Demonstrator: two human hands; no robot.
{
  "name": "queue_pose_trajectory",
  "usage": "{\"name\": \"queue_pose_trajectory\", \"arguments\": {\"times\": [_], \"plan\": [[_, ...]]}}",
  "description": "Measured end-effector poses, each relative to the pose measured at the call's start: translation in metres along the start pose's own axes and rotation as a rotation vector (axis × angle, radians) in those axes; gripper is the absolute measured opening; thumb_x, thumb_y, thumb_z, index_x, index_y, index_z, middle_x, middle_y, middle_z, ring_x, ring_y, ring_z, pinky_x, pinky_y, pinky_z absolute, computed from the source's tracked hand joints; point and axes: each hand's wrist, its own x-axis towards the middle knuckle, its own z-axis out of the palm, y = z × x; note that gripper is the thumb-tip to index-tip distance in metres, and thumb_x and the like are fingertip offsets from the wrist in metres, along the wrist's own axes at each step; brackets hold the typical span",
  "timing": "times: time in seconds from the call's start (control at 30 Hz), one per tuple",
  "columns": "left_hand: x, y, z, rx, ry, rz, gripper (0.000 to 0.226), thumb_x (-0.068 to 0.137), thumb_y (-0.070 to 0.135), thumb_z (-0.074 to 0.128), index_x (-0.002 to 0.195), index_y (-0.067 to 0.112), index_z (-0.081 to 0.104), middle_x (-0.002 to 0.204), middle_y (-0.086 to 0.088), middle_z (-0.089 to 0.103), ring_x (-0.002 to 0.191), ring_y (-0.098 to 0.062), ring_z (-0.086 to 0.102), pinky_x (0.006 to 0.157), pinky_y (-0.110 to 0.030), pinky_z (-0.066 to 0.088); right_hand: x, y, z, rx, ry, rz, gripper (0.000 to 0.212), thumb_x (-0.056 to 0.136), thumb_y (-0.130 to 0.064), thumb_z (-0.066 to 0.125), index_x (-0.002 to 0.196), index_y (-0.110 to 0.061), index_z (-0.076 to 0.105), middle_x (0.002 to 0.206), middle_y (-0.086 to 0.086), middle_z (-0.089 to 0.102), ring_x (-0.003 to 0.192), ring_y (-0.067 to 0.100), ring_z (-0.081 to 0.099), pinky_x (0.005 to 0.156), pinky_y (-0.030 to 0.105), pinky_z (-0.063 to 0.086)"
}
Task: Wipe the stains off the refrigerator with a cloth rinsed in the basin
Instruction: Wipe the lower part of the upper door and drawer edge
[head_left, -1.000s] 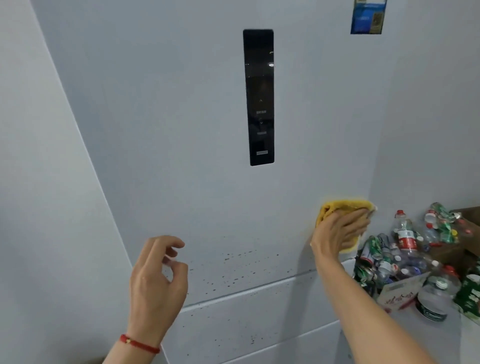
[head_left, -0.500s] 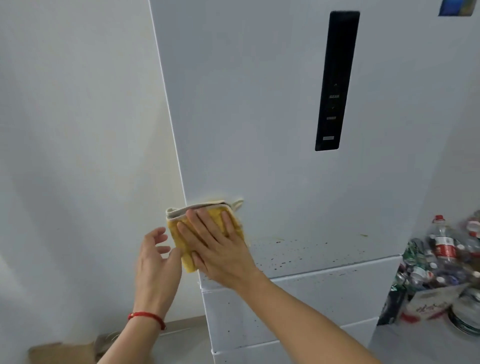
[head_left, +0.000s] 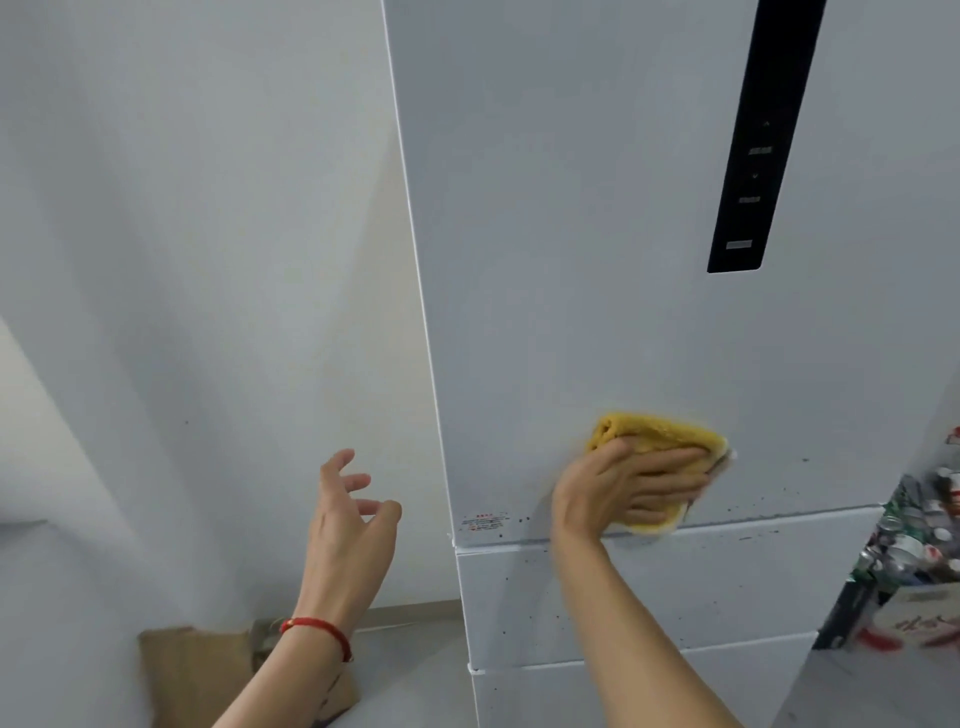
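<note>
A white refrigerator (head_left: 571, 234) fills the right half of the view, with a black control strip (head_left: 753, 156) high on its door. Dark specks (head_left: 748, 506) dot the door's lower edge and the drawer front below. My right hand (head_left: 623, 488) presses a folded yellow cloth (head_left: 660, 431) flat against the door just above the drawer seam, fingers straight and pointing right. My left hand (head_left: 348, 525), with a red string on the wrist, hovers left of the refrigerator with loosely spread fingers and holds nothing. No basin is in view.
A white wall (head_left: 182, 260) stands left of the refrigerator. A brown cardboard piece (head_left: 197, 670) lies on the floor by it. A heap of plastic bottles and a carton (head_left: 919, 571) sits at the right edge. A small red-printed label (head_left: 485, 521) is at the door's lower left corner.
My right hand has slid the cloth from the door's left edge rightward along the speckled strip. My left hand has come away from the cloth and now hangs free.
</note>
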Motion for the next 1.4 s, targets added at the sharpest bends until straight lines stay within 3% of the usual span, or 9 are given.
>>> {"name": "queue_pose_trajectory", "arguments": {"times": [0.1, 0.23, 0.33, 0.63, 0.77, 0.93, 1.07, 1.23, 1.4], "plan": [[0.004, -0.004, -0.004, 0.004, -0.016, 0.014, 0.057, 0.097, 0.01, 0.054, 0.145, 0.03, 0.033, 0.127, 0.0, 0.053, 0.1, -0.011, 0.06, 0.087, -0.04, 0.053, -0.097, -0.007, 0.026, -0.106, -0.096, -0.036, 0.078, 0.103, -0.043, 0.018, 0.163, -0.002, -0.01, 0.169, 0.029, -0.012, 0.158, 0.045, -0.006, 0.122, 0.067, 0.014], [0.015, -0.01, -0.012, 0.006, 0.008, -0.003, 0.048, 0.098, 0.014, 0.053, 0.139, 0.033, 0.037, 0.127, -0.002, 0.058, 0.104, -0.023, 0.063, 0.094, -0.05, 0.053, -0.165, 0.005, 0.036, -0.059, -0.219, 0.01, 0.081, 0.102, -0.051, 0.009, 0.157, -0.006, -0.029, 0.165, 0.026, -0.029, 0.156, 0.044, -0.02, 0.123, 0.067, 0.007], [0.019, -0.014, -0.011, 0.01, -0.007, -0.04, 0.045, 0.098, 0.016, 0.052, 0.139, 0.029, 0.039, 0.126, -0.004, 0.059, 0.102, -0.028, 0.065, 0.087, -0.045, 0.052, -0.125, 0.024, 0.025, -0.086, -0.273, 0.02, 0.084, 0.096, -0.051, 0.01, 0.154, -0.012, -0.037, 0.163, 0.019, -0.039, 0.154, 0.035, -0.03, 0.125, 0.061, -0.004], [-0.005, -0.023, 0.011, 0.013, -0.12, -0.018, 0.044, 0.095, 0.009, 0.057, 0.132, 0.031, 0.05, 0.124, 0.008, 0.061, 0.101, -0.012, 0.064, 0.082, -0.034, 0.055, 0.093, 0.05, -0.054, -0.069, -0.061, -0.081, 0.09, 0.091, -0.052, 0.018, 0.163, -0.008, -0.014, 0.17, 0.021, -0.02, 0.159, 0.036, -0.014, 0.126, 0.057, -0.003], [-0.009, -0.03, -0.002, 0.07, -0.115, 0.035, 0.048, 0.094, 0.007, 0.058, 0.137, 0.028, 0.054, 0.124, 0.014, 0.061, 0.101, -0.006, 0.062, 0.078, -0.029, 0.054, 0.058, 0.058, -0.037, -0.114, -0.044, -0.17, 0.085, 0.097, -0.048, 0.02, 0.163, -0.003, -0.011, 0.169, 0.027, -0.017, 0.158, 0.041, -0.012, 0.124, 0.066, 0.001], [-0.011, -0.038, -0.017, 0.135, -0.1, 0.053, 0.05, 0.092, 0.006, 0.06, 0.136, 0.027, 0.052, 0.122, 0.008, 0.061, 0.099, -0.004, 0.062, 0.077, -0.024, 0.049, -0.078, 0.091, -0.011, -0.551, -0.288, -0.945, 0.072, 0.101, -0.038, 0.035, 0.159, 0.0, 0.016, 0.161, 0.04, 0.015, 0.151, 0.058, 0.011, 0.12, 0.074, -0.001], [-0.009, -0.036, -0.016, 0.14, -0.11, 0.056, 0.049, 0.092, 0.008, 0.06, 0.136, 0.028, 0.05, 0.122, 0.007, 0.06, 0.098, -0.003, 0.061, 0.077, -0.028, 0.05, -0.084, 0.099, -0.001, -0.77, -0.487, -1.802, 0.076, 0.096, -0.017, 0.054, 0.165, -0.016, 0.023, 0.173, 0.001, 0.017, 0.161, 0.021, 0.004, 0.129, 0.05, 0.0], [-0.012, -0.038, -0.016, 0.124, -0.092, 0.079, 0.049, 0.092, 0.006, 0.06, 0.135, 0.028, 0.051, 0.121, 0.007, 0.06, 0.098, -0.004, 0.062, 0.079, -0.031, 0.05, -0.029, 0.073, -0.028, -0.638, -0.662, -1.969, 0.066, 0.101, -0.001, 0.037, 0.163, -0.023, 0.032, 0.17, -0.008, 0.026, 0.157, 0.01, 0.022, 0.129, 0.039, 0.021], [-0.017, -0.056, -0.027, 0.127, -0.036, 0.028, 0.047, 0.092, 0.006, 0.06, 0.132, 0.028, 0.052, 0.121, 0.006, 0.061, 0.097, -0.005, 0.062, 0.081, -0.034, 0.05, 0.074, 0.084, -0.077, -0.688, -0.512, -1.99, 0.067, 0.1, 0.003, 0.046, 0.158, -0.03, 0.042, 0.166, -0.007, 0.037, 0.154, 0.02, 0.035, 0.125, 0.049, 0.028]]}}
